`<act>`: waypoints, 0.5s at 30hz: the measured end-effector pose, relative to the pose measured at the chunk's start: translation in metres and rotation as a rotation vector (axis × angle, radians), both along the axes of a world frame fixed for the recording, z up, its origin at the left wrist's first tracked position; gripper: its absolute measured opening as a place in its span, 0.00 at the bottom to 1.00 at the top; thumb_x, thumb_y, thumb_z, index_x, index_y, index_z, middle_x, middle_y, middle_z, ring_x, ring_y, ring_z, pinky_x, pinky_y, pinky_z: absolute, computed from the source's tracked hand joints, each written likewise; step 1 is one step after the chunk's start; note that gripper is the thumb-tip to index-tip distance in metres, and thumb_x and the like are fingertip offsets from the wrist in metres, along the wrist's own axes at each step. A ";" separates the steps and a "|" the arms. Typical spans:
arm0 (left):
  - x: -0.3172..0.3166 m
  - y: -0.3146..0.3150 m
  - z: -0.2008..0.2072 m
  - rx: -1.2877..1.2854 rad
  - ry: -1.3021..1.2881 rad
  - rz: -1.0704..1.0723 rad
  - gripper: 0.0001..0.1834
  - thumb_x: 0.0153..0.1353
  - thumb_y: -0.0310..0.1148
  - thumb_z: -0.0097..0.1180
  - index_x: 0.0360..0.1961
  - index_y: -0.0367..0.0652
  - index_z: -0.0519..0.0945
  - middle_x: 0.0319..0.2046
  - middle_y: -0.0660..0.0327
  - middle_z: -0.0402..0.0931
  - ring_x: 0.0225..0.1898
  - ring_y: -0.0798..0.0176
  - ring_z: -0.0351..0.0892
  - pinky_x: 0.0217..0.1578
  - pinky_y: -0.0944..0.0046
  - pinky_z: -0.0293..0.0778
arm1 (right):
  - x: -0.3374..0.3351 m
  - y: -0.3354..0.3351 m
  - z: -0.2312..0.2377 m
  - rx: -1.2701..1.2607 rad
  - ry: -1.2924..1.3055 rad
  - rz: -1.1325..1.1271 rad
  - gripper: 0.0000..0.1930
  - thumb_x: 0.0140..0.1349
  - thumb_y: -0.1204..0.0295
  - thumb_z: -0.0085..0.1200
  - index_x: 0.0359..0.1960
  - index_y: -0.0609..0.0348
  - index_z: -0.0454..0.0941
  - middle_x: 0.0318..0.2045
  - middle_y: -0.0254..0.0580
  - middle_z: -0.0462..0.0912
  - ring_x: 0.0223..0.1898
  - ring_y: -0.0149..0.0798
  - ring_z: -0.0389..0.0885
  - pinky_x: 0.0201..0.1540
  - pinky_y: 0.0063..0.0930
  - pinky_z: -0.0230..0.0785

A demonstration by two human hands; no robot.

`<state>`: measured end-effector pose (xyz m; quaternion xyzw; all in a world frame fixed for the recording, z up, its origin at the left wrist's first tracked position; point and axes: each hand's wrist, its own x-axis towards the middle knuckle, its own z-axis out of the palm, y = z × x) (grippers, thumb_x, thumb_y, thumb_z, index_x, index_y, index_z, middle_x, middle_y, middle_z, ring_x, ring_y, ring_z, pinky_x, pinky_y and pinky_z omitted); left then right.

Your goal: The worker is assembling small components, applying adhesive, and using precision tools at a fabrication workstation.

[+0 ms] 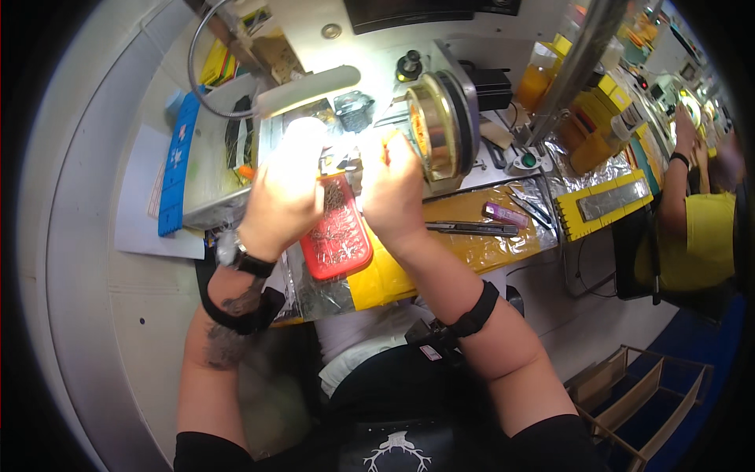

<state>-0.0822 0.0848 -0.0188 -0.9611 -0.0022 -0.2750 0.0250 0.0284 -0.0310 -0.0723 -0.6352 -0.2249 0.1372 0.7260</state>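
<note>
Both hands are raised close together under a bright lamp (308,89). My left hand (289,185) is closed, its fingertips washed out by glare. My right hand (391,189) is curled into a fist just left of a round, gold-rimmed wheel or spool (440,130). Whatever is pinched between the two hands is too small and bright to name. Below and between them lies a red plastic tray (336,263) with many thin metal pieces in it. A dark, clear-wrapped object (354,110) sits beyond the hands.
A grey bin (216,193) and blue ruler-like strip (179,161) stand left. On the right lie a utility knife (472,229), a purple lighter (506,215) and a yellow frame (602,206). Orange bottles (594,149) stand near a metal post (578,71). A co-worker (700,228) sits far right.
</note>
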 end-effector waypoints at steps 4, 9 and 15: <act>0.013 -0.007 0.033 -0.580 0.155 -0.100 0.37 0.54 0.36 0.73 0.64 0.37 0.72 0.61 0.48 0.71 0.58 0.51 0.76 0.61 0.55 0.73 | 0.001 -0.005 0.002 0.069 -0.032 0.027 0.10 0.75 0.70 0.49 0.41 0.67 0.76 0.31 0.52 0.83 0.33 0.48 0.84 0.39 0.43 0.74; 0.066 0.022 0.031 -0.794 0.269 -0.097 0.46 0.59 0.42 0.67 0.77 0.44 0.63 0.74 0.56 0.65 0.65 0.59 0.70 0.62 0.56 0.70 | -0.010 -0.008 0.016 0.352 0.490 0.248 0.09 0.77 0.71 0.43 0.46 0.63 0.73 0.30 0.32 0.75 0.30 0.23 0.72 0.31 0.25 0.71; 0.073 -0.025 0.076 -0.408 0.370 0.187 0.39 0.60 0.48 0.66 0.72 0.46 0.74 0.47 0.54 0.81 0.43 0.60 0.80 0.49 0.63 0.77 | -0.010 -0.012 0.016 0.306 0.432 0.174 0.10 0.79 0.68 0.42 0.51 0.60 0.71 0.29 0.30 0.74 0.29 0.22 0.72 0.33 0.24 0.75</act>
